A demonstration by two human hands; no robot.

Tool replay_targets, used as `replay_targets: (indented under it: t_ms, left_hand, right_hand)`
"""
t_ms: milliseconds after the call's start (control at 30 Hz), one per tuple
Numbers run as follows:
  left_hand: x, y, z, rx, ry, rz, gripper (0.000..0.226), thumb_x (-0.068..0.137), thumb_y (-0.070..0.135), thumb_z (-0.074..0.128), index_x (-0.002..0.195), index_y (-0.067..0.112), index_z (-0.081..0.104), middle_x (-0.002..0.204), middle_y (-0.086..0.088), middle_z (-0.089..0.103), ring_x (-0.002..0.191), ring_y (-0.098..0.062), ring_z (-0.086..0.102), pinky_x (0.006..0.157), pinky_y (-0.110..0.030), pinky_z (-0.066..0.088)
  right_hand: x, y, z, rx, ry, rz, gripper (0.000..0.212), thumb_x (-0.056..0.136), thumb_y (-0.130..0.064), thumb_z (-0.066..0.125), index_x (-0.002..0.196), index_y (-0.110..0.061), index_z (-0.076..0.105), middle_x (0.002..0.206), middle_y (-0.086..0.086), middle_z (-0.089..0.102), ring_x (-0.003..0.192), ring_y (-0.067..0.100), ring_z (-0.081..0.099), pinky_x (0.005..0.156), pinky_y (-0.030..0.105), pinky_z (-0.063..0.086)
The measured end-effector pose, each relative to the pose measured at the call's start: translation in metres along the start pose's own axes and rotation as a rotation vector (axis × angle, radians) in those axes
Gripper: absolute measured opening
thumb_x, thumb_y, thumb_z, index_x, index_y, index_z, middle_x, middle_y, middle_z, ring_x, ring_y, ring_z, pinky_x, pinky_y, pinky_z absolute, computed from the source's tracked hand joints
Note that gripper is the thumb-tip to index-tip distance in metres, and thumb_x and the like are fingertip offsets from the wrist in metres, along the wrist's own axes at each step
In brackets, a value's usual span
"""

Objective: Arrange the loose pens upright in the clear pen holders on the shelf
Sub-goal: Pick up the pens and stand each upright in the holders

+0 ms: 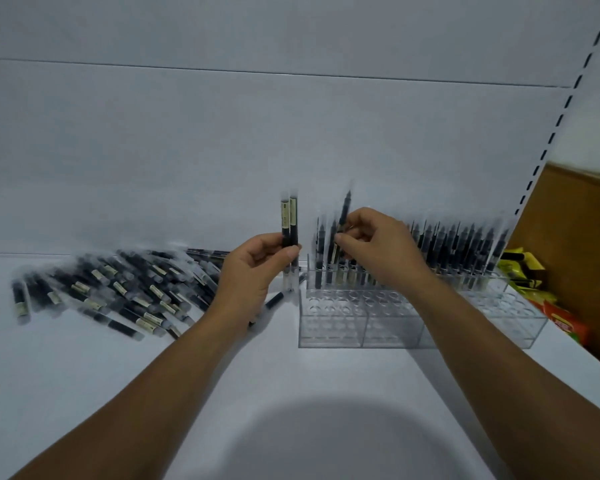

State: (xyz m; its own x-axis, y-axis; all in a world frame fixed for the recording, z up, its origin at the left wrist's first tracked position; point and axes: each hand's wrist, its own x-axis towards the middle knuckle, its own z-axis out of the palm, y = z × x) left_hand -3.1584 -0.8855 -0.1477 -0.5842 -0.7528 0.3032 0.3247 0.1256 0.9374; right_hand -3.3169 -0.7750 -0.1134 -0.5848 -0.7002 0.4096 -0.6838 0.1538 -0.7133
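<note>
Hands (257, 265) gripping pens (289, 223) upright, beside holders (361, 320)

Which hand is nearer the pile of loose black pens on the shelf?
Left. The left hand borders the black pen pile; the right hand sits farther right, over the clear pen holders.

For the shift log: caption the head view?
Left hand holds two pens upright; right hand pinches a third pen over the clear holder.
</note>
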Motion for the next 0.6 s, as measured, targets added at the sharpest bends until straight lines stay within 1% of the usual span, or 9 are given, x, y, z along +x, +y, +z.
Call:
replay_targets:
  t_ms: [100,233,300,400,467,533,600]
  left_hand:
    - [-0.001,-0.001,0.001,0.010,-0.006,0.000,0.019,0.083,0.005,0.068,0.102,0.010,0.071,0.098,-0.010,0.074,0.087,-0.013,0.068,0.076,-0.017,0.053]
    - [-0.003,-0.001,0.002,0.005,-0.020,0.002,0.019,0.084,0.004,0.067,0.102,0.010,0.070,0.098,-0.009,0.074,0.088,-0.012,0.069,0.078,-0.017,0.053]
    - [-0.005,-0.001,0.003,-0.010,-0.025,0.000,0.020,0.085,0.003,0.066,0.103,0.009,0.070,0.098,-0.008,0.074,0.087,-0.011,0.069,0.078,-0.017,0.054]
    - [-0.007,0.001,0.006,-0.070,-0.012,-0.042,0.019,0.086,0.002,0.065,0.104,0.007,0.069,0.098,-0.009,0.073,0.086,-0.011,0.067,0.075,-0.017,0.055]
    - [-0.007,0.002,0.006,-0.054,-0.014,-0.027,0.019,0.086,0.003,0.065,0.103,0.008,0.070,0.097,-0.007,0.074,0.087,-0.012,0.068,0.075,-0.017,0.055]
    - [-0.008,0.002,0.006,-0.051,-0.007,-0.031,0.018,0.086,0.004,0.066,0.102,0.010,0.070,0.099,-0.009,0.073,0.090,-0.015,0.067,0.075,-0.017,0.055]
    - [-0.009,0.003,0.007,-0.091,0.014,-0.070,0.018,0.086,0.006,0.066,0.104,0.010,0.069,0.103,-0.010,0.071,0.093,-0.016,0.065,0.069,-0.016,0.054]
  right_hand:
    - [0.001,0.002,0.002,-0.039,0.017,0.003,0.009,0.090,-0.026,0.069,0.093,-0.024,0.060,0.082,-0.008,0.068,0.080,0.016,0.068,0.073,0.034,0.058]
    - [-0.002,0.008,0.009,-0.126,-0.058,0.035,0.011,0.087,-0.026,0.071,0.088,-0.026,0.060,0.080,-0.008,0.067,0.077,0.012,0.065,0.073,0.030,0.054]
    - [-0.004,0.010,0.011,-0.155,-0.086,0.051,0.010,0.088,-0.028,0.070,0.089,-0.027,0.060,0.080,-0.010,0.066,0.077,0.009,0.063,0.068,0.024,0.050]
    - [-0.006,0.010,0.011,-0.134,-0.071,0.062,0.009,0.088,-0.029,0.069,0.095,-0.027,0.064,0.080,-0.011,0.067,0.076,0.007,0.063,0.067,0.022,0.049]
    - [-0.008,0.010,0.010,-0.138,-0.063,0.064,0.013,0.088,-0.031,0.069,0.100,-0.026,0.067,0.081,-0.012,0.068,0.077,0.006,0.064,0.072,0.026,0.052]
    - [-0.011,0.009,0.008,-0.136,-0.060,0.068,0.016,0.088,-0.032,0.070,0.103,-0.026,0.068,0.084,-0.014,0.068,0.080,0.007,0.065,0.079,0.032,0.056]
    - [-0.015,0.008,0.002,-0.122,-0.037,0.061,0.016,0.088,-0.034,0.069,0.103,-0.027,0.069,0.084,-0.015,0.068,0.081,0.007,0.065,0.081,0.036,0.057]
